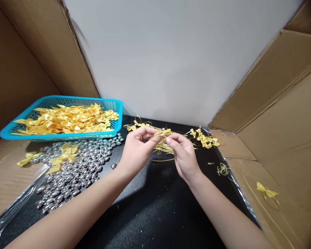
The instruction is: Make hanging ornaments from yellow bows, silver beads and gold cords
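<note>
My left hand (140, 147) pinches a small yellow ribbon bow (163, 132) between thumb and fingers, above the middle of the black work surface. A silvery bead shows at the top of the bow. Closed close beside it, my right hand (182, 152) has thumb and forefinger pressed together on what looks like a thin gold cord at the bow; the fingertips partly hide it. Beneath both hands lies a bundle of gold cords (163, 147), with one loose strand in front.
At the left a blue basket (119, 117) holds many yellow bows. Silver beads (75, 173) spread below it, with loose bows (64, 157) on top. Bows with beads (206, 138) lie at right, near cord scraps (223, 169). Cardboard walls (282, 114) flank the surface.
</note>
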Available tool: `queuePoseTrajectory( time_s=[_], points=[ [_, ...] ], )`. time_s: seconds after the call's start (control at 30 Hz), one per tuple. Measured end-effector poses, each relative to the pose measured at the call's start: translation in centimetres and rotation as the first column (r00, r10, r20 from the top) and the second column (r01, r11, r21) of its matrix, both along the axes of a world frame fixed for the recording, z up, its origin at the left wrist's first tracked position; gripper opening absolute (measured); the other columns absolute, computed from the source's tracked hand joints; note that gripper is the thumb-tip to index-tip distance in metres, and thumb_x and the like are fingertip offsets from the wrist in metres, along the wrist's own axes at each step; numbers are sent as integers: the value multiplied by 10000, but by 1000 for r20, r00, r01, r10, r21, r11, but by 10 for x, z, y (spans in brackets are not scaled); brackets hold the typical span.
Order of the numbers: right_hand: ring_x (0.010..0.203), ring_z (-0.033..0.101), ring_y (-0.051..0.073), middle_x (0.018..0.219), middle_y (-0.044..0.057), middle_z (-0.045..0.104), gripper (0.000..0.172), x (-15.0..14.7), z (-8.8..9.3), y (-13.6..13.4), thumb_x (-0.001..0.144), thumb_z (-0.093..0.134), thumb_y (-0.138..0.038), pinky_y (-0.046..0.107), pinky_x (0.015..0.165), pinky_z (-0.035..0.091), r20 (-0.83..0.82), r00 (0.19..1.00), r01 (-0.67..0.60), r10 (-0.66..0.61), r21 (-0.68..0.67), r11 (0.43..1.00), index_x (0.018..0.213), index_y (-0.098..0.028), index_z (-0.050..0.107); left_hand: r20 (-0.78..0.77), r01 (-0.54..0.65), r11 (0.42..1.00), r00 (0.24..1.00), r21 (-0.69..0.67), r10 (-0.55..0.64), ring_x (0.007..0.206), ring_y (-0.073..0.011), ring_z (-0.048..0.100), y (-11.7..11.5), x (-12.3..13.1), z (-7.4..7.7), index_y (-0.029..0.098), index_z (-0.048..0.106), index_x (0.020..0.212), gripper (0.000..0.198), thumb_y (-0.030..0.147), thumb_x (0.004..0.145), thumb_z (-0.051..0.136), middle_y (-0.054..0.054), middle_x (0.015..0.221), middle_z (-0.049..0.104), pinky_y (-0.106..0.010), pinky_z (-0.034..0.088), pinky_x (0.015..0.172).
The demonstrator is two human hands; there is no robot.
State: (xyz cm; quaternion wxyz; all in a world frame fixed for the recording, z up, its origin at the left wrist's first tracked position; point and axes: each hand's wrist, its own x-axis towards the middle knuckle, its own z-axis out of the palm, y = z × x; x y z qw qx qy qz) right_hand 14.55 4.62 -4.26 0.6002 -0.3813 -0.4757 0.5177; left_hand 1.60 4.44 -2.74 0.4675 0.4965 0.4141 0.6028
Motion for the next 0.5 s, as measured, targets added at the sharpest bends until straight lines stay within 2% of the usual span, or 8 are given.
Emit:
queuePoseTrajectory(
  time_s=[0.27, 0.37, 0.5],
  points=[
    [765, 468, 166, 748, 2, 492, 145, 9, 11, 1, 715, 613, -331, 294, 794, 438, -44, 960, -278, 276, -31, 960, 662, -217, 542, 87, -14, 999, 996, -46, 18, 746, -151, 677, 9, -4, -4, 182, 660, 708, 128, 243, 696, 772, 2, 728, 728, -286, 516, 764],
    [823, 503, 182, 801, 17, 516, 133, 11, 10, 2, 719, 585, -299, 310, 830, 451, -122, 946, -306, 300, -40, 951, 636, -218, 520, 102, -29, 999, 994, -46, 33, 759, -145, 675, 10, -5, -3, 188, 653, 705, 130, 234, 692, 774, 8, 727, 723, -286, 514, 781],
    [832, 552, 220, 781, 36, 579, 114, 13, 10, 4, 670, 531, -280, 378, 852, 480, -272, 931, -282, 242, -118, 952, 586, -226, 476, 115, -45, 997, 992, -59, 51, 782, -160, 681, 11, -5, -2, 190, 641, 696, 150, 238, 677, 783, 1, 725, 719, -306, 512, 801]
  ],
)
